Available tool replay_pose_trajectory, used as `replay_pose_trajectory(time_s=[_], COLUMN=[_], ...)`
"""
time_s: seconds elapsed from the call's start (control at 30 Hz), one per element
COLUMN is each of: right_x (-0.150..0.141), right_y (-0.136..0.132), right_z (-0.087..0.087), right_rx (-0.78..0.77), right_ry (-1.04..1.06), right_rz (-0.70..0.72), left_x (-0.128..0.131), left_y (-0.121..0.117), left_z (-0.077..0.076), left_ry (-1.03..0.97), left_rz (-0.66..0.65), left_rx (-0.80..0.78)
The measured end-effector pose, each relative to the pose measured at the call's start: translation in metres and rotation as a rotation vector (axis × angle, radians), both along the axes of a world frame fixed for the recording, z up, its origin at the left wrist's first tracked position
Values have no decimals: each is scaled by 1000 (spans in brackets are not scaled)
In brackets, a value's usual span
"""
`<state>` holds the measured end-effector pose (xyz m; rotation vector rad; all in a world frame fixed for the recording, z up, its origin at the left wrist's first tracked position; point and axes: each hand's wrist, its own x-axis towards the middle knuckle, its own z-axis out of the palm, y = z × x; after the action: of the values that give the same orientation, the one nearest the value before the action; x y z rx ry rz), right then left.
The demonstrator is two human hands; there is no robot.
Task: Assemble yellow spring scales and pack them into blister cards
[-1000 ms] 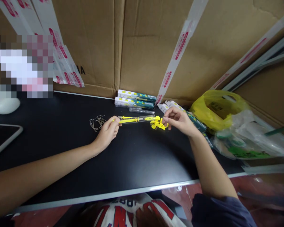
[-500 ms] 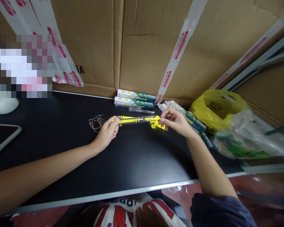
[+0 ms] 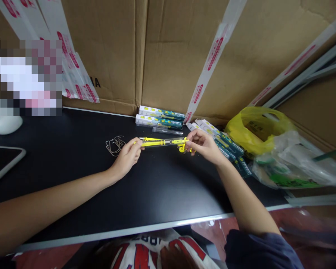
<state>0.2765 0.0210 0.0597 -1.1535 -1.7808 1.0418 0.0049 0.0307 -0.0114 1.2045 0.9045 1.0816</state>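
The left hand (image 3: 128,155) pinches one end of a clear plastic tube (image 3: 165,143) between closed thumb and fingers. Yellow and metal parts show inside the tube, which lies nearly level above the black table (image 3: 168,186). The right hand (image 3: 203,145) is partly curled at the other end, thumb and index finger closed on a yellow piece (image 3: 187,141) there; its remaining fingers are loosely bent. Small yellow parts (image 3: 182,149) lie just beneath the right hand, partly hidden by it. Bent metal hooks (image 3: 115,145) lie near the left hand. Behind the tube are two printed boxes (image 3: 159,122) and another clear tube (image 3: 167,131). More boxes (image 3: 229,144) lie beside a yellow plastic bag (image 3: 240,129).
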Motion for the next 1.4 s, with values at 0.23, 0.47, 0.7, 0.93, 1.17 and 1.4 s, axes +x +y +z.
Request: replay_pose_trajectory(time_s=[0.23, 0.47, 0.7, 0.93, 1.17, 1.4], right_x=[-4, -2, -1, -2, 24, 65], right_y=[0, -1, -1, -3, 6, 16], right_z=[-4, -6, -5, 2, 10, 8], right_rx=[0, -2, -6, -1, 125, 152], right_ry=[0, -8, -12, 18, -196, -867], right_rz=[-18, -29, -19, 0, -125, -238], left_x=[0, -1, -1, 0, 1, 1], left_y=[0, 0, 0, 0, 0, 0], left_z=[-1, -2, -1, 2, 2, 4], left_ry=[16, 15, -13, -50, -57, -52], left_rz=[-25, -33, -31, 1, 10, 19], left_rx=[13, 14, -4, -15, -13, -10])
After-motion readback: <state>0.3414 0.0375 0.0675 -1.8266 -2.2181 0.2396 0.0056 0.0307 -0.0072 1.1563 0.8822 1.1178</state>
